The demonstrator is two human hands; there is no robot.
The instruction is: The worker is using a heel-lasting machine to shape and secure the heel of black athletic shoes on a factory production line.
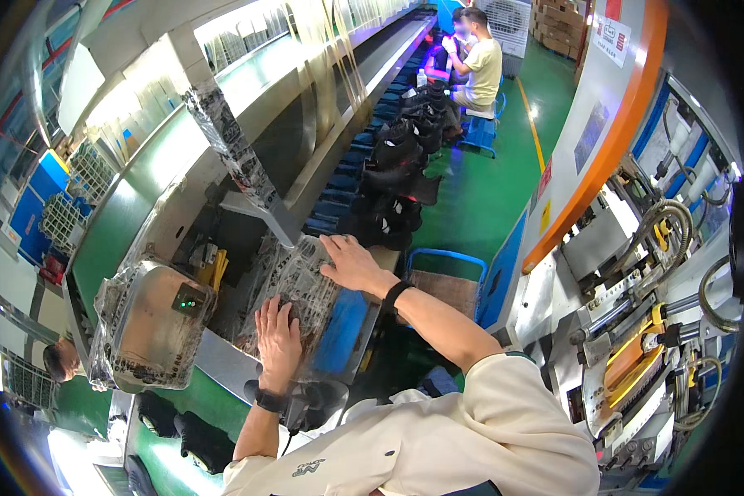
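Observation:
My left hand (279, 343) rests with its fingers spread at the near side of a surface wrapped in crinkled clear plastic (285, 277). At the far right edge of that same surface lies my right hand (354, 264), its fingers stretched out and the thumb apart. Nothing shows in either hand. A dark band circles each wrist. Just right of my left hand is a flat blue panel (341, 331). Left of the wrapped surface stands a plastic-covered metal box (153, 339) with a small lit green display. Whatever lies under the plastic is hard to make out.
A plastic-wrapped post (236, 153) slants down beside my hands. Black shoe uppers (401, 157) line the conveyor (380, 58). Blue-framed cart (445, 277) stands ahead right; a large machine (628, 331) fills the right. Another person (481, 66) sits farther off. Dark shoes (200, 442) lie lower left.

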